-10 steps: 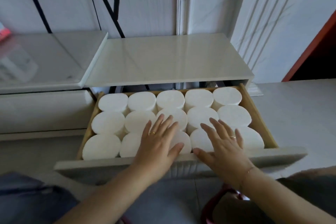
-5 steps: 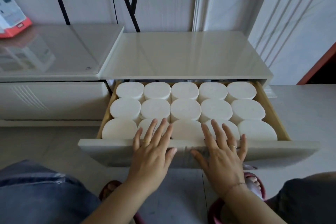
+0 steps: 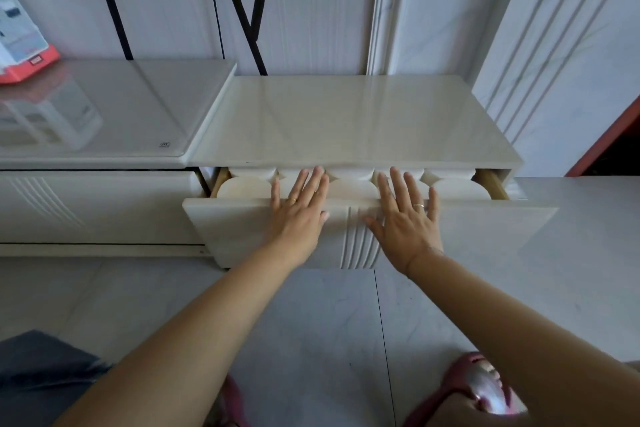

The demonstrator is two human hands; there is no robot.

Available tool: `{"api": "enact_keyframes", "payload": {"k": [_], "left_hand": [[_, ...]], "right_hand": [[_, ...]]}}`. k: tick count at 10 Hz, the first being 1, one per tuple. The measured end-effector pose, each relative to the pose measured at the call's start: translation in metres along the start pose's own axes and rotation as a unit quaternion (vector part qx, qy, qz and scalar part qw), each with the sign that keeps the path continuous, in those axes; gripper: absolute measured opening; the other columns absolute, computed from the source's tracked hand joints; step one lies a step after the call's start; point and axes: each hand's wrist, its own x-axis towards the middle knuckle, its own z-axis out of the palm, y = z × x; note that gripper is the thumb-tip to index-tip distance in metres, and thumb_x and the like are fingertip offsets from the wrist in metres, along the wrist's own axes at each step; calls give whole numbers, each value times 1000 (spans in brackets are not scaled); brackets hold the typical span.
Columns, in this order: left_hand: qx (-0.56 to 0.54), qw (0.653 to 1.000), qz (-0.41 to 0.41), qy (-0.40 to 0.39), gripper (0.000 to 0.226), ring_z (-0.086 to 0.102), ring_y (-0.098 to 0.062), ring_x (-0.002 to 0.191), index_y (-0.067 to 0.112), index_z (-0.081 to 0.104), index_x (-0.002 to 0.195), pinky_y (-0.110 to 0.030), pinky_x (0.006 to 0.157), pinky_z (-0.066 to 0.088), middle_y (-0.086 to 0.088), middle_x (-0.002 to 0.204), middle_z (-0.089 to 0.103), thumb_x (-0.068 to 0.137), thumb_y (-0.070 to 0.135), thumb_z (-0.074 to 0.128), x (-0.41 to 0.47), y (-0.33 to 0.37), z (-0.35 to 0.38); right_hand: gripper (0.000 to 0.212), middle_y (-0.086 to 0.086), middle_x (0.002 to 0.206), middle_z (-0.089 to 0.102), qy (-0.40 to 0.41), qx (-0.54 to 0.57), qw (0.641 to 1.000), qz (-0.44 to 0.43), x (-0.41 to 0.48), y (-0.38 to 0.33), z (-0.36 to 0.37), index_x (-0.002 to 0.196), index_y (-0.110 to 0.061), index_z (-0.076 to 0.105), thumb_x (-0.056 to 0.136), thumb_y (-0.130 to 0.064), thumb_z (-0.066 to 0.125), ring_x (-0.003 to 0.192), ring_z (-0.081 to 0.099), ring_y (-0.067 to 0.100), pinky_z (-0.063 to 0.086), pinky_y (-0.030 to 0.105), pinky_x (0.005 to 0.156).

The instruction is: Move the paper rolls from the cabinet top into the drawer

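The cream drawer (image 3: 485, 229) stands only a narrow gap out of the low cabinet. White paper rolls (image 3: 244, 188) fill it; just the front row and slivers of the row behind show under the cabinet top (image 3: 353, 118), which is bare. My left hand (image 3: 299, 215) lies flat on the drawer front left of its ribbed centre, fingers spread over the top edge. My right hand (image 3: 407, 218) presses flat on the front just right of the ribs, fingers also over the edge. Neither hand holds anything.
A longer glossy cabinet (image 3: 104, 114) adjoins on the left, carrying a white and orange box (image 3: 24, 45) at its far left. Black metal rods (image 3: 242, 7) lean on the wall behind. Pale floor tiles lie below, with my pink slippers (image 3: 478, 388) at the bottom.
The drawer has slid most of the way into the cabinet, hiding the back rows of rolls. Both hands moved from the rolls' tops onto the drawer front and travelled forward with it.
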Motion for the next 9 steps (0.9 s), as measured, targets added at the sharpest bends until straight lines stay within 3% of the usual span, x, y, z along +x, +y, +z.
{"api": "enact_keyframes", "payload": {"k": [1,3,6,7,8,9], "left_hand": [[7,1000,-5,-4,63,-3,-17,145,19,2,148,-42,105,-23,1,158,0,97,19,37,24,-7,8],[-4,1000,-17,9,66,7,-22,145,19,10,148,-45,113,-3,-1,158,10,91,2,38,56,-18,11],[-71,994,-10,84,50,29,-21,139,20,38,140,-37,111,11,2,149,36,92,6,46,64,-26,10],[-79,992,-11,99,50,29,-18,139,22,40,139,-35,112,11,4,148,37,92,7,46,62,-23,11],[-92,991,-23,97,50,35,-20,136,19,46,136,-38,112,20,2,145,43,89,3,47,69,-20,2],[-101,986,28,133,49,61,-25,111,15,66,113,-44,96,45,-3,120,65,71,-2,49,59,-17,-1]], "right_hand": [[72,3,159,-15,11,-21,1000,-10,26,3,5,149,-20,-14,96,-54,21,146,-14,23,-7,51,117],[69,1,161,5,10,16,1000,-17,69,8,9,151,-17,1,97,-48,30,148,-1,22,-6,49,118],[64,-1,138,42,66,5,997,-43,89,18,12,138,-21,37,84,-49,57,133,30,24,11,52,114],[64,-2,138,44,78,-7,996,-47,88,16,13,138,-21,39,83,-50,58,133,32,23,10,51,114],[67,-4,145,36,31,7,999,-24,93,14,2,143,-23,31,86,-51,53,138,24,21,3,50,115],[72,-2,150,37,45,38,998,-8,80,6,4,144,-21,34,83,-48,61,141,28,19,0,49,115]]}}
